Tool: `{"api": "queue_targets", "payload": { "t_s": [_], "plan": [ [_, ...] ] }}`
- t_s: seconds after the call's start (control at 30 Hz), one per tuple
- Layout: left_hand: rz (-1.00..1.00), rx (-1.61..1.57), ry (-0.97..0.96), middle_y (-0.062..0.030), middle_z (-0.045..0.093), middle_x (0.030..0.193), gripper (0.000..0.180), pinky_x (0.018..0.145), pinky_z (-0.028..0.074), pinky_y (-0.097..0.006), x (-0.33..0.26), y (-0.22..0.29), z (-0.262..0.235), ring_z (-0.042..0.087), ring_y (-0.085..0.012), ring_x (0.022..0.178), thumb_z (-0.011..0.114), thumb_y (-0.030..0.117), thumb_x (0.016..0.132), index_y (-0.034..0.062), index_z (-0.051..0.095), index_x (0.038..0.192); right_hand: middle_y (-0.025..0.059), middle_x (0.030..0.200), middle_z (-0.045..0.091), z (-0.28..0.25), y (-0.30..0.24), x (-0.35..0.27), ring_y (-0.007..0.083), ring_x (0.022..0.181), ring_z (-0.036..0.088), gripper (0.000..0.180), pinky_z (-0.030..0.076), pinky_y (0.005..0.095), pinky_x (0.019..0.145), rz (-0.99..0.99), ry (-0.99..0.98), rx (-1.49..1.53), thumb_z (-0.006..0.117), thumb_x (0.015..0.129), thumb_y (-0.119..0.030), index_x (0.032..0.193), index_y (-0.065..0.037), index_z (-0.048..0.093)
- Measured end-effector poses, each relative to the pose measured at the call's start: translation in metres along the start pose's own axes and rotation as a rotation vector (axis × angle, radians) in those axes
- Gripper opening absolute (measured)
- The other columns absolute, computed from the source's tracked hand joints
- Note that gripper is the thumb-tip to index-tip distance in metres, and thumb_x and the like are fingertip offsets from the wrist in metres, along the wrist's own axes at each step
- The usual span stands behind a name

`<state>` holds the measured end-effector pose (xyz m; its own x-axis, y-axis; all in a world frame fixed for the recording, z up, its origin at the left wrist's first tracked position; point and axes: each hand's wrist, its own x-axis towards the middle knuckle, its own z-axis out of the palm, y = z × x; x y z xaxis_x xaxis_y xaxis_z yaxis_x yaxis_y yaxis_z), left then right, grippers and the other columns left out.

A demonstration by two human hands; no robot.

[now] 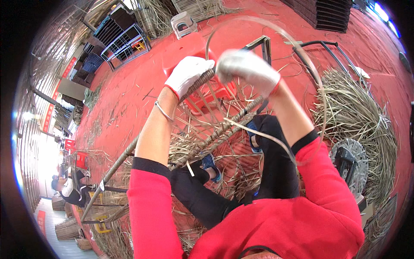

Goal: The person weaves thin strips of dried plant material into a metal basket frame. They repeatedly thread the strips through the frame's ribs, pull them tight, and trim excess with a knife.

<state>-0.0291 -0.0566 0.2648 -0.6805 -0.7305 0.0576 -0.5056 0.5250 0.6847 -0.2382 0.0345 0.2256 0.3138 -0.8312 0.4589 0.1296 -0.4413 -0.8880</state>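
Observation:
My left hand (pixel 188 75), in a white glove with a red cuff, is closed around the upper end of a long frame bar (pixel 201 82) wrapped in brownish wicker. Just right of it, my right hand (pixel 246 70), gloved alike and smeared by motion, is curled into a fist at a long, pale wicker strip. That wicker strip (pixel 321 86) swings in a wide loop above and to the right of my hands, then back across my right leg. A second wrapped bar (pixel 226 125) crosses below, with loose strips stretched between the two bars.
Under the frame stands a red plastic stool (pixel 224 91). A large bundle of wicker strips (pixel 355 116) lies at right, beside a dark metal frame (pixel 330 45). Strip scraps litter the red floor. A grey stool (pixel 183 24) stands farther off; another person (pixel 71 190) works at far left.

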Motion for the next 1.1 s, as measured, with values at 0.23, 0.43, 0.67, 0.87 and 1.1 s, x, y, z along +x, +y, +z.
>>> {"api": "queue_targets", "payload": {
  "t_s": [0.23,0.43,0.67,0.87,1.1],
  "plan": [
    [-0.052,0.240,-0.136,-0.0041,0.066,0.072,0.039,0.058,0.051,-0.030,0.019,-0.044,0.001,0.062,-0.0135,0.063,0.062,0.037,0.101,0.0021,0.069,0.084,0.0094,0.129,0.065,0.073,0.126,0.001,0.0159,0.119,0.062,0.032,0.050,0.0299,0.102,0.055,0.558,0.249,0.058,0.100,-0.002,0.131,0.001,0.065],
    [-0.223,0.173,-0.374,-0.0066,0.067,0.068,0.030,0.055,0.053,-0.032,0.045,-0.084,0.001,0.065,-0.0179,0.060,0.069,0.033,0.091,0.0041,0.070,0.081,0.0095,0.138,0.060,0.087,0.140,0.033,0.0227,0.127,0.059,0.037,0.045,0.0371,0.109,-0.223,0.655,0.192,0.066,0.095,-0.003,0.131,-0.007,0.068],
    [-0.039,0.453,0.015,-0.0138,0.072,0.087,0.039,0.078,0.055,-0.042,0.022,-0.016,-0.008,0.071,-0.0297,0.087,0.052,0.039,0.098,0.0077,0.073,0.088,0.0074,0.086,0.068,0.046,0.104,-0.023,0.0226,0.079,0.065,0.009,0.052,0.0359,0.080,-0.127,0.515,-0.550,0.067,0.094,-0.009,0.100,-0.004,0.071],
    [0.478,1.050,0.125,-0.0101,0.067,0.082,0.023,0.073,0.051,-0.039,-0.031,0.034,0.007,0.066,-0.0287,0.078,0.070,0.032,0.091,0.0094,0.069,0.094,-0.0005,0.086,0.063,0.037,0.022,-0.063,0.0062,0.075,0.054,0.019,0.046,0.0239,0.070,0.231,0.320,0.284,0.059,0.106,-0.019,0.108,-0.001,0.065],
    [0.454,1.087,0.216,-0.0084,0.060,0.063,0.026,0.056,0.048,-0.043,-0.012,0.024,0.015,0.062,-0.0294,0.059,0.067,0.030,0.095,0.0114,0.062,0.077,0.0035,0.079,0.068,0.030,-0.058,-0.093,0.0068,0.059,0.051,0.029,0.040,0.0244,0.055,-0.054,0.082,0.423,0.060,0.102,-0.029,0.093,-0.002,0.066]
  ]
}}
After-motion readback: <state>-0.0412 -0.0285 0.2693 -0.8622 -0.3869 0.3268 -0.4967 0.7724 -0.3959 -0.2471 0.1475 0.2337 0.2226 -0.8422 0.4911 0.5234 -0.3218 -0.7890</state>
